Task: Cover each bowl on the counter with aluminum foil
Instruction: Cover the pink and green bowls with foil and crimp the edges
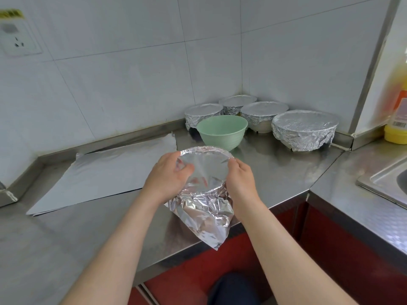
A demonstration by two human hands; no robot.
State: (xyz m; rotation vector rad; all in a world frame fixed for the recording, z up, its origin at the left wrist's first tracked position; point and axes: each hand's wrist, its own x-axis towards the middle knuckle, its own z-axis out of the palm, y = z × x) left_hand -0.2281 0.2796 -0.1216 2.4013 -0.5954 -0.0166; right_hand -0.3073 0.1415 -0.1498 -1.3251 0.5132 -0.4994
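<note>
Near the front edge of the steel counter [66,238], at about the centre of the view, stands a bowl under a sheet of foil [203,172]; the foil is stretched flat and shiny over the rim, while a crumpled loose corner hangs down at 6 o'clock past the counter's edge; the bowl itself is hidden beneath the foil, so its colour cannot be told

The left hand [169,175] cups the rim at 9 o'clock, fingers curled down over the foil's edge and thumb lying on the flat top; the right hand [241,177] grips the rim at 3 o'clock in the same pressing manner, fingers wrapped round the side; both are closed on the foil-covered bowl

Just behind it at 12 o'clock sits an uncovered green bowl [222,132], upright and seemingly empty; beyond that, in the tiled corner at 1 o'clock, four foil-covered bowls [305,128] are grouped close together (the largest one stands farthest right)

At 9 to 10 o'clock from the hands a stack of flat foil sheets [105,172] lies on the counter against the wall; at 3 o'clock, on the far right, are the edge of a sink [383,181] and a yellow bottle [396,119], well apart from the bowls
</note>
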